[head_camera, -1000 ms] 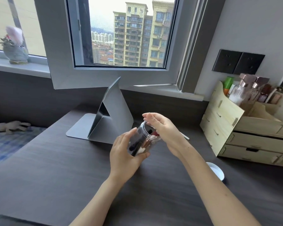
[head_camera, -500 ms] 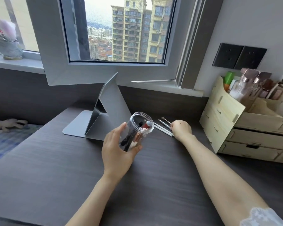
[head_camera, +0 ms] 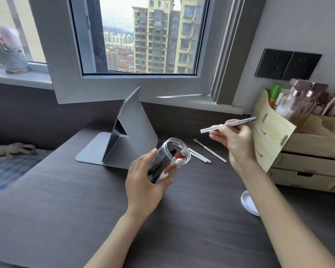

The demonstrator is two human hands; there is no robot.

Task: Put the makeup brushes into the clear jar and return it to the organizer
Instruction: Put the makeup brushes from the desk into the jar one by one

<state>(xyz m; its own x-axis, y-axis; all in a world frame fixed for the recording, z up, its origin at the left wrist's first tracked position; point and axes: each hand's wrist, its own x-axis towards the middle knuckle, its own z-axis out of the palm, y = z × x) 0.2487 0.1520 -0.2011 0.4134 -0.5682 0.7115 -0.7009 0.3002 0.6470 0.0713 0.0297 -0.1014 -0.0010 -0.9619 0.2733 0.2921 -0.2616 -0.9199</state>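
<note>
My left hand (head_camera: 143,182) grips the clear jar (head_camera: 170,159), tilted with its mouth facing up and right above the dark desk. Several brushes with black, pink and red parts sit inside the jar. My right hand (head_camera: 234,140) is raised to the right of the jar and pinches a slim silver brush (head_camera: 228,124) held nearly level. Three white-handled brushes (head_camera: 205,155) lie on the desk between the jar and my right hand. The wooden organizer (head_camera: 273,136) stands at the right, against the wall.
A grey folded stand (head_camera: 132,132) rises behind the jar. A white lid (head_camera: 248,202) lies on the desk near the organizer's front, partly behind my right forearm. Bottles (head_camera: 302,99) fill the organizer's top. An open window frame (head_camera: 124,89) overhangs the desk's back.
My right hand left the jar's mouth, reached down to the brushes on the desk, and has now lifted a silver brush. The jar stays tilted in my left hand.
</note>
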